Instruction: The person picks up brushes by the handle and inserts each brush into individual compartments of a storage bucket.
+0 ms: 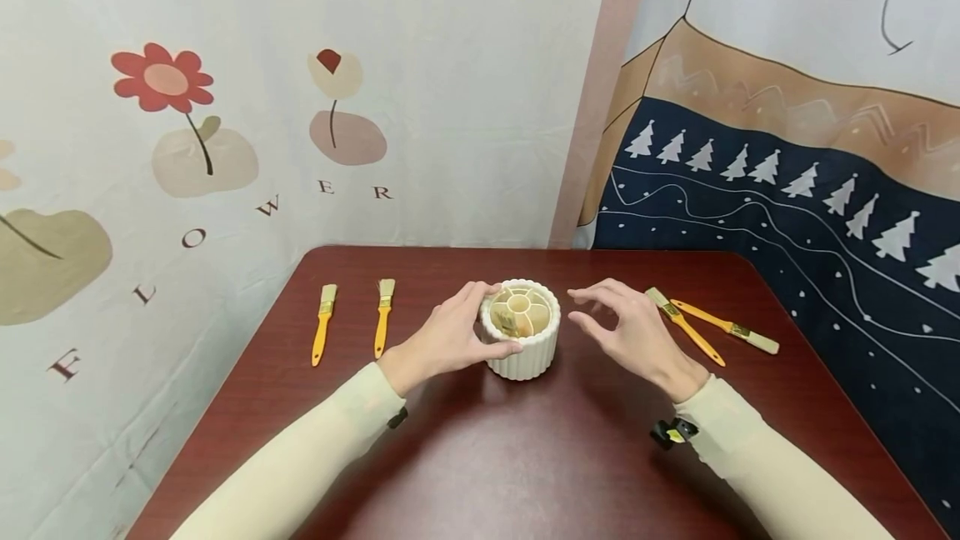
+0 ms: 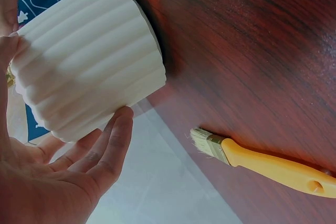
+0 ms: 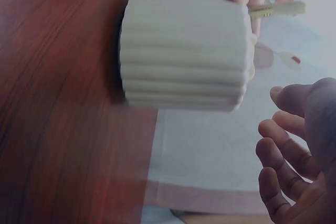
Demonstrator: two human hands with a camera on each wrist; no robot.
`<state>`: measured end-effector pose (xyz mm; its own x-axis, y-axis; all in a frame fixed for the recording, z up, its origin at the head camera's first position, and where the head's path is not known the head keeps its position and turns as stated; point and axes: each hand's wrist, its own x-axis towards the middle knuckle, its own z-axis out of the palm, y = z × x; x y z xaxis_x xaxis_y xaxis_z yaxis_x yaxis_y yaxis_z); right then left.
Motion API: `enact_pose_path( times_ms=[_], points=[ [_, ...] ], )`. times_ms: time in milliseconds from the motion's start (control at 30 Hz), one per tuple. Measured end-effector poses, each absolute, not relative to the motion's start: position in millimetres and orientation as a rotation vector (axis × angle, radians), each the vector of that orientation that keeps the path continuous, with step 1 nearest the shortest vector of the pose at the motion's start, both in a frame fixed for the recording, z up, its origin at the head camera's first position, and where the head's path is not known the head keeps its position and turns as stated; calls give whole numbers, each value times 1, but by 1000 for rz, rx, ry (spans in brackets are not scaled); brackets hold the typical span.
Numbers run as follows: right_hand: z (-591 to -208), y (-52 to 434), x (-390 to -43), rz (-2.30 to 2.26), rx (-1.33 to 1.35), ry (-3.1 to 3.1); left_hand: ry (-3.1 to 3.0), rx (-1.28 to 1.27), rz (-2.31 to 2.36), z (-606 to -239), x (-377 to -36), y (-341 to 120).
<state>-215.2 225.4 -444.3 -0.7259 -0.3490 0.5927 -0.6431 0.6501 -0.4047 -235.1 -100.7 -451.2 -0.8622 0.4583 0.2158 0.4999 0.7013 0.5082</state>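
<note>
A white fluted holder (image 1: 522,357) with flower-shaped compartments stands upright at the middle of the table. My left hand (image 1: 453,332) grips its left side, thumb across the front and fingers toward the back. Seen from the left wrist, the fingers of the left hand (image 2: 79,171) lie against the ribbed wall. A brush's pale bristles (image 3: 289,8) stick up past the holder's rim; its handle is hidden inside. To the right, apart from the holder, my right hand (image 1: 633,332) hovers with fingers loosely bent and nothing in it.
Two yellow-handled brushes lie at the left, an outer brush (image 1: 322,327) and an inner brush (image 1: 384,319). Beyond the right hand, one brush (image 1: 686,327) lies close to another brush (image 1: 726,326). The dark red table (image 1: 517,457) meets printed cloths behind and at right.
</note>
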Motion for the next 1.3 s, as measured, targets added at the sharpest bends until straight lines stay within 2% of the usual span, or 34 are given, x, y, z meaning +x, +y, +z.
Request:
enact_pose_path(
  times_ms=[1300],
  points=[
    [-481, 319, -257, 761, 392, -2641, -2850, -806, -887, -448, -234, -102]
  ],
)
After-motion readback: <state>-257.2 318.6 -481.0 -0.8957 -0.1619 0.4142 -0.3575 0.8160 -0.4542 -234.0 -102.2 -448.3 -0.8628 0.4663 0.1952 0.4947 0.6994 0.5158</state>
